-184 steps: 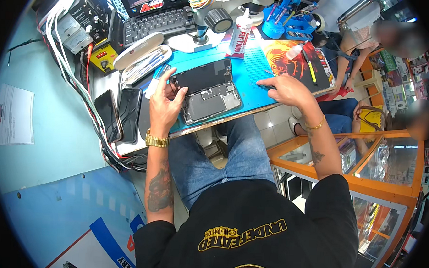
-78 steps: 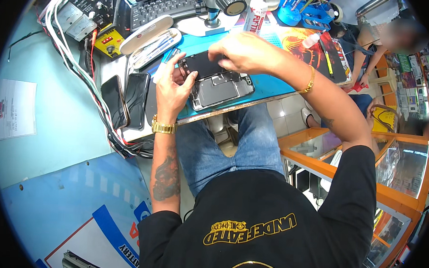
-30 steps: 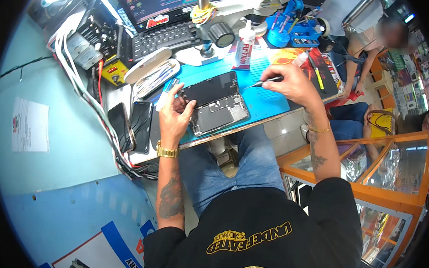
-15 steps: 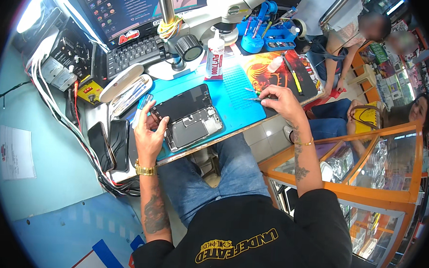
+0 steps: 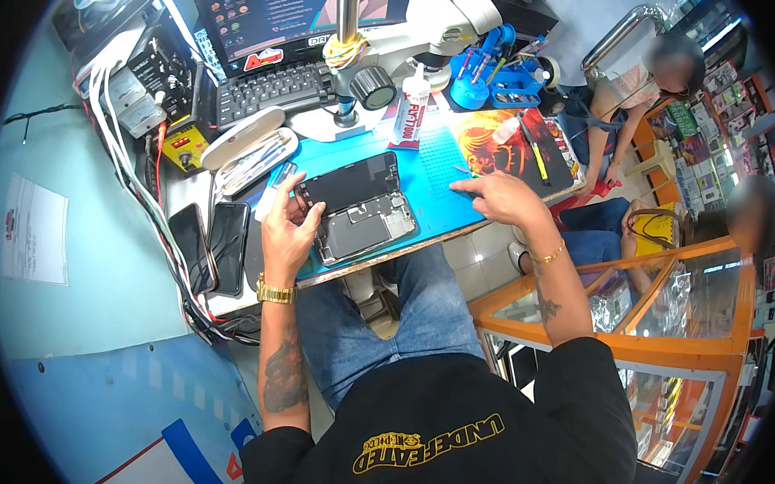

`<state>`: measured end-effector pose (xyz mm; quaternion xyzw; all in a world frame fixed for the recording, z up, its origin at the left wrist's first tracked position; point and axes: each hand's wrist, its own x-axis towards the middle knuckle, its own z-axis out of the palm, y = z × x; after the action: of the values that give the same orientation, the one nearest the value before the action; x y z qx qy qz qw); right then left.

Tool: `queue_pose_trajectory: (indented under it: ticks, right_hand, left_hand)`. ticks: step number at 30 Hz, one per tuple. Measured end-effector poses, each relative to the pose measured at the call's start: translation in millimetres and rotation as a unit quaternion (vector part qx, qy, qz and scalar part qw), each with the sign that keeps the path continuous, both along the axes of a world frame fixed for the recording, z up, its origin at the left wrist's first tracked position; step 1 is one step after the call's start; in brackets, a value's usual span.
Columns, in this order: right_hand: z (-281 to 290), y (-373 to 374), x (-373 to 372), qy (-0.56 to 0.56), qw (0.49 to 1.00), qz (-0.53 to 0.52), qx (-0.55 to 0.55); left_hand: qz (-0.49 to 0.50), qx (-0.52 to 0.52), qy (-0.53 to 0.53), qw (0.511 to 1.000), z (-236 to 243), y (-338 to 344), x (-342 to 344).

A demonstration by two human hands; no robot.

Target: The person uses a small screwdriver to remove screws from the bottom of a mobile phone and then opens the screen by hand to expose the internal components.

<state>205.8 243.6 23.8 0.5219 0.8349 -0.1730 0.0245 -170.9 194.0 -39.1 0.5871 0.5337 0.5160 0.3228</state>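
Note:
An opened smartphone (image 5: 366, 228) lies on the blue work mat (image 5: 445, 206), its dark display panel (image 5: 349, 185) along the far side and its bared inside nearer me. My left hand (image 5: 290, 225) grips the phone's left end, thumb and fingers closed around the edge. Farther right, my right hand (image 5: 509, 200) reaches over the mat with its index finger stretched out, the tip at the mat's surface. Its other fingers are mostly hidden underneath. Just beyond that finger a thin pointed tool (image 5: 465, 170) shows in part.
Behind the mat stand a glue tube (image 5: 408, 113), a microscope (image 5: 373, 86) and a keyboard (image 5: 273, 94). Two dark phones (image 5: 230, 248) lie at the left beside cables. A yellow cutter (image 5: 537, 153) rests at the right. Two people sit beyond a glass counter (image 5: 608, 338).
My right hand has gone from pinching thin metal tweezers to pointing with its index finger; the tweezers no longer show. My left hand stays on the phone. The whole view has shifted slightly.

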Motion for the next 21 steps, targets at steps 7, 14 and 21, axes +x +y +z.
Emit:
queue_pose_trajectory:
  ticks: [7, 14, 21]
  right_hand:
    - [10, 12, 0, 0.001, 0.999, 0.028, -0.041]
    - [51, 5, 0, 0.053, 0.998, -0.031, -0.029]
    - [59, 8, -62, 0.139, 0.988, 0.052, 0.037]
  left_hand:
    - [0.01, -0.003, -0.011, 1.0, -5, 1, -1]
    - [0.015, -0.002, -0.004, 1.0, -5, 1, -1]
    - [0.021, -0.026, 0.026, 0.999, -1, 0, -3]
